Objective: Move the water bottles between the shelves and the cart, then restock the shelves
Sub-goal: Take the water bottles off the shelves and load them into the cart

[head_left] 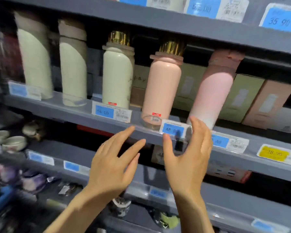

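Both my hands are up in front of the middle shelf point(84, 107), neither one holding anything. My left hand point(113, 165) has its fingers point(124, 134) straight and spread, tips reaching toward the shelf's front edge, just under the peach-pink bottle point(163, 86). My right hand point(190, 158) is open in a loose C, thumb point(168, 148) over the blue price tag point(173, 129) on the front edge, the other fingers up by the bottom of the lighter pink bottle point(215, 96) (can't tell if they're actually touching it, it's blurry there).

The bottles stand in a row along the front edge of that shelf: two cream ones with beige lids point(35, 61) toward the left end, then a cream bottle with a gold cap point(117, 78), then the peach-pink one, also gold-capped, then the lighter pink one leaning a bit to the right. Behind the pink ones, at the back of the shelf, are green and tan boxes point(242, 96). More price tags run along every shelf edge, including a yellow one point(274, 153) toward the right end.
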{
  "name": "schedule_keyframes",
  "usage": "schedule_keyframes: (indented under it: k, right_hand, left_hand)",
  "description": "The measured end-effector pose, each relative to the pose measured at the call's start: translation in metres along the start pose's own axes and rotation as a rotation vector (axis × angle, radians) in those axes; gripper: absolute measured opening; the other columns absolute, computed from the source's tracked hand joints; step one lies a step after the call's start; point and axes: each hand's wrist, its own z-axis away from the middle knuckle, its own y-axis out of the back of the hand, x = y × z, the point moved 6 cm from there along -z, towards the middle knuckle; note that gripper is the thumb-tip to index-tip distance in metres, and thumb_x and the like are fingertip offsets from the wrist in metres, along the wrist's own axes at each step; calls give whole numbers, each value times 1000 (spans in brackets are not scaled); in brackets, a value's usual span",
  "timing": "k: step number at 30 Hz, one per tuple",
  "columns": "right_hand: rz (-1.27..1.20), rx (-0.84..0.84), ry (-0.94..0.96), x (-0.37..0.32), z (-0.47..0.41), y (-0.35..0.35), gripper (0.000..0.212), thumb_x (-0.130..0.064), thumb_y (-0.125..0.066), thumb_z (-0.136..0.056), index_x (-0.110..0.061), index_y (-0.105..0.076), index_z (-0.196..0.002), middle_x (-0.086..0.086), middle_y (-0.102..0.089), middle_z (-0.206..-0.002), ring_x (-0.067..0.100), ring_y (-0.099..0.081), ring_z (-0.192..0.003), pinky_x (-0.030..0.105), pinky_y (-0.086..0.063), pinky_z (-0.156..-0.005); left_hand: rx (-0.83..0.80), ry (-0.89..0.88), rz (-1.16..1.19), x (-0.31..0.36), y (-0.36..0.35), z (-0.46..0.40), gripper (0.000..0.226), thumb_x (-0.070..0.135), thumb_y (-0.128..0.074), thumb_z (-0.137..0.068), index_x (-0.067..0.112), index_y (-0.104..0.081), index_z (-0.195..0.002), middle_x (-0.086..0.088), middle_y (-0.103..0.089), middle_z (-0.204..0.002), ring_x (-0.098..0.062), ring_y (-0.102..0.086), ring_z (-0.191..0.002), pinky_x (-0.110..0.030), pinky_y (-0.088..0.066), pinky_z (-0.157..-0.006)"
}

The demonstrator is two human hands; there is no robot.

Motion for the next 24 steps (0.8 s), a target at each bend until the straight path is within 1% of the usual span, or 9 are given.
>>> schedule_keyframes:
  k: [3, 5, 6, 9, 11, 14, 17, 20, 24]
  right_hand:
    - [-200, -178, -21, -43, 36, -37, 44, -35, -61, -88, -23, -51, -130, -6, -53, -129, 3, -46, -120, 17, -34, -103]
    - [-341, -360, -93, -77, 69, -70, 32, -32, -64, -90, -28, -56, -122, -14, -56, -119, -13, -46, -109, 2, -31, -92]
    - [-381, -454, -103, -97, 88, -87, 27, -34, -63, -90, -32, -57, -117, -16, -57, -115, -16, -47, -105, 1, -32, -88]
    - [-419, -747, -40, -166, 160, -129, 19, -40, -61, -85, -40, -54, -103, -17, -61, -98, -3, -58, -90, 15, -43, -80]
    - [-386, -917, 15, -209, 220, -149, 19, -41, -60, -85, -42, -55, -103, -18, -59, -96, 1, -56, -86, 19, -44, -78]
    - [-344, -1158, 75, -258, 313, -169, 33, -41, -60, -89, -30, -58, -120, -12, -58, -112, 3, -57, -92, 24, -48, -86]
    - [-281, -1499, -15, -294, 394, -180, 37, -39, -63, -90, -33, -53, -125, -15, -55, -118, 2, -57, -92, 26, -48, -85]
    - [-253, -1611, -5, -333, 440, -187, 36, -41, -62, -90, -31, -54, -124, -14, -54, -111, 5, -56, -93, 26, -45, -85]
    - [-247, -1679, 36, -370, 471, -208, 35, -41, -63, -89, -29, -57, -122, -13, -54, -109, 5, -54, -93, 19, -37, -76]
  left_hand:
    - [22, 162, -12, -29, 54, 27, 30, 26, -53, -91, 16, -72, -113, -3, -59, -129, -13, -58, -107, -28, -49, -79]
    - [5, 252, -72, -58, 100, 58, 30, 28, -53, -92, 15, -73, -110, -2, -61, -125, -11, -58, -107, -24, -49, -80]
    - [5, 304, -94, -72, 126, 76, 29, 28, -53, -92, 15, -73, -109, -1, -61, -123, -10, -57, -108, -21, -46, -84]
    - [63, 542, -139, -119, 218, 145, 32, 35, -51, -90, 16, -73, -103, 7, -62, -114, -5, -56, -107, -15, -41, -92]
    - [92, 674, -151, -146, 279, 198, 31, 40, -47, -91, 22, -69, -105, 5, -65, -108, -11, -59, -102, -21, -43, -91]
    - [97, 740, -282, -169, 361, 270, 14, 36, -50, -91, 30, -58, -101, -1, -69, -93, -14, -61, -81, -30, -48, -74]
    - [63, 817, -364, -176, 421, 330, 17, 31, -53, -88, 23, -67, -94, 5, -68, -91, -11, -60, -75, -27, -47, -65]
    - [44, 890, -372, -181, 463, 374, 26, 31, -52, -87, 17, -74, -89, 9, -67, -89, -6, -57, -74, -22, -47, -63]
    - [30, 1004, -380, -196, 503, 412, 27, 39, -50, -87, 24, -73, -88, 18, -63, -85, -2, -56, -74, -10, -42, -63]
